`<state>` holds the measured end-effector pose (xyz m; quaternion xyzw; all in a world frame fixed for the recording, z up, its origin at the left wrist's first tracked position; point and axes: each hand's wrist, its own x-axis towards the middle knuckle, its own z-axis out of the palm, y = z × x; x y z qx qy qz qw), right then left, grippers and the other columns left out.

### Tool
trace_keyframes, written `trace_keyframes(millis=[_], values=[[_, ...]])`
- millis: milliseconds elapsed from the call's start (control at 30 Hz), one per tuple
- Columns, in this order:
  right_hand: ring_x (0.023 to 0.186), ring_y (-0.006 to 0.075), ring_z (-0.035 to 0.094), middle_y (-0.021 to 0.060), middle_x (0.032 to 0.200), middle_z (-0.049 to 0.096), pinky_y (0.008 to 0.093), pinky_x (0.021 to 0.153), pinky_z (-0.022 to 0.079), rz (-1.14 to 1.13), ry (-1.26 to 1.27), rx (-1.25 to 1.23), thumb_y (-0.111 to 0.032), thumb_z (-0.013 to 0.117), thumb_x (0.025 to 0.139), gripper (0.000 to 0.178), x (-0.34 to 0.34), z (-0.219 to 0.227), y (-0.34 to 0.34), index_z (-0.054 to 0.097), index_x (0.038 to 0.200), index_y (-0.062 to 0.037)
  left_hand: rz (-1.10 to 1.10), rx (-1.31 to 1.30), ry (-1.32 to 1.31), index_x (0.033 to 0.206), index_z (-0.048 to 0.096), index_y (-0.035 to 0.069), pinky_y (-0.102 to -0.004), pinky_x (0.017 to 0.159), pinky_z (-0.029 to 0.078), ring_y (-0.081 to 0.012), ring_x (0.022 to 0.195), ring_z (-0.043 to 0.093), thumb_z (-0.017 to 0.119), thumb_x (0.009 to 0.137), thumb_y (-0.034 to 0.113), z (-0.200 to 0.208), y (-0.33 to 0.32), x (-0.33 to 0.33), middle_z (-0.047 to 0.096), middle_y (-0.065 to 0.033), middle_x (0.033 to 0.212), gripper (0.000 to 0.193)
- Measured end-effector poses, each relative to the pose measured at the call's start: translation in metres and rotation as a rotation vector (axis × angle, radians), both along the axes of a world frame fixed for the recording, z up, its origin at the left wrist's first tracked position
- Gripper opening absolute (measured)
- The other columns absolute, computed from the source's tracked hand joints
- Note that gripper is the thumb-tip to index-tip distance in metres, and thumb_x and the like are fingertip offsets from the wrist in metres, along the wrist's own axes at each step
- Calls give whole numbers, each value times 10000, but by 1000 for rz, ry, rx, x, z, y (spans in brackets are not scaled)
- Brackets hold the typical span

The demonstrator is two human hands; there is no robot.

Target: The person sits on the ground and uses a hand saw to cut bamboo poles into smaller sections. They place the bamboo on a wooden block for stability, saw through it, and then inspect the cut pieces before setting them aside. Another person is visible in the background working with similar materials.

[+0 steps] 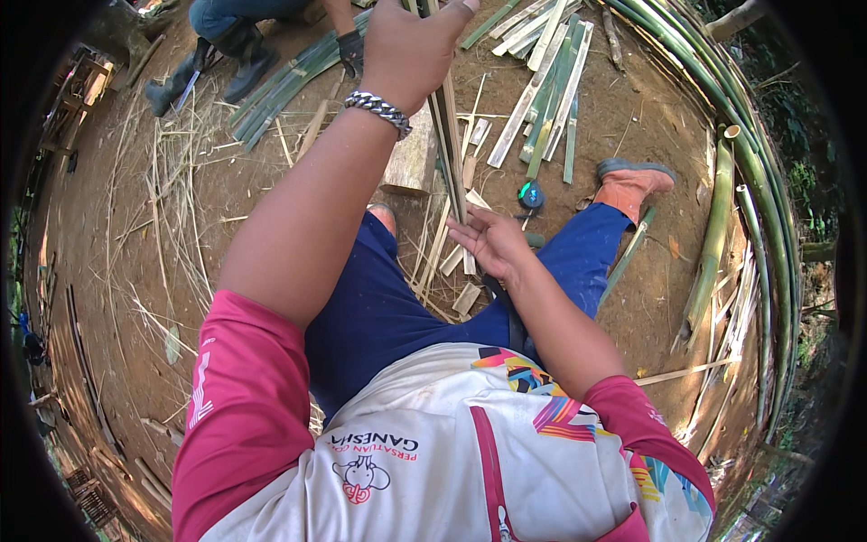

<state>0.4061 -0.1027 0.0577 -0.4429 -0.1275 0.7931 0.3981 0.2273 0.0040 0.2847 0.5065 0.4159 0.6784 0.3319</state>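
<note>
My left hand (408, 56) is raised at the top of the view, its fingers closed round several long bamboo strips (446, 126). The strips slant down toward my lap, their lower ends close together. At those ends is my right hand (495, 244), palm turned up and fingers stretched out, its fingertips against or just beside the strips. Part of my left hand's grip and the strips' upper ends run out of the frame. Behind the strips stands a squared wooden block (411, 158). A dark tape measure (531, 195) lies on the dirt beyond my right hand.
Split bamboo slats (542, 99) lie ahead, with a green bundle (293, 81) further left. Another person's gloved hand (350, 52) and boots (248, 68) are close to that bundle. Bamboo poles (713, 235) curve along the right. Thin shavings (167, 190) litter the ground at left.
</note>
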Motion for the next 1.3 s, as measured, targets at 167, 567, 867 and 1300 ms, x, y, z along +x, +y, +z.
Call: trace_keyframes(millis=[167, 567, 867, 1300], values=[[1035, 302, 671, 125, 1090, 583, 391, 893, 592, 30, -83, -19, -116, 509, 1025, 377, -2, 4, 0, 453, 1338, 88, 29, -16, 5, 973, 587, 39, -248, 533, 439, -79, 602, 541, 737, 888, 139, 2, -2, -1, 586, 5, 743, 200], [1014, 288, 670, 105, 1085, 571, 367, 868, 595, 17, -145, -6, -95, 515, 1011, 404, -7, -2, -3, 428, 1366, 78, 28, 6, 180, 892, 617, 28, -345, 639, 510, -173, 662, 611, 748, 820, 218, -12, -11, 11, 629, -65, 731, 242], [1034, 266, 660, 114, 1141, 575, 328, 863, 592, -5, -172, 11, -100, 511, 1015, 417, -15, 0, -8, 432, 1386, 74, 25, -67, 197, 952, 592, 38, -276, 563, 453, -89, 594, 551, 751, 850, 189, 0, -23, 14, 590, -4, 695, 242], [1101, 273, 644, 56, 1082, 586, 381, 902, 561, 60, -162, 12, -113, 498, 1023, 383, -11, -24, -8, 451, 1376, 30, 52, -56, 214, 924, 598, 49, -323, 651, 480, -145, 660, 566, 720, 866, 184, -7, -32, 14, 600, -43, 727, 191]])
